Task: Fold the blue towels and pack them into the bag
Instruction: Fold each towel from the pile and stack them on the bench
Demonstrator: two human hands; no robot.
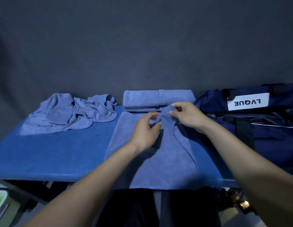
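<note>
Okay, both my hands are on the spread blue towel (158, 161) lying across the middle of the blue table (60, 154). My left hand (145, 130) has fingers curled, thumb and fingertips pinching a raised bunch of the towel's cloth near its far edge. My right hand (186, 116) is just beside it, also curled, pinching the same raised bunch from the right side, knuckles up. The two hands are close, nearly touching, with the gathered cloth between them. The towel's right part is turned over itself, a stitched hem running diagonally down toward the near edge. Its near end hangs over the table's front edge.

Behind the hands, against the dark wall, a stack of folded towels (158, 99) sits squared up; I count at least two layers, exact number I cannot tell. The raised cloth is just in front of that stack.

Far left on the table, a crumpled pile of unfolded towels (73, 113) lies loose, one flat corner spread toward the near left.

On the right, the navy bag (250, 115) sits at the table's end, slumped, with a white label (248, 102) reading LVQUE upside down from my view. Black straps run across it. Whether its opening is unzipped I cannot tell.

Bottom left corner shows a blurred white and green object (0, 200).
</note>
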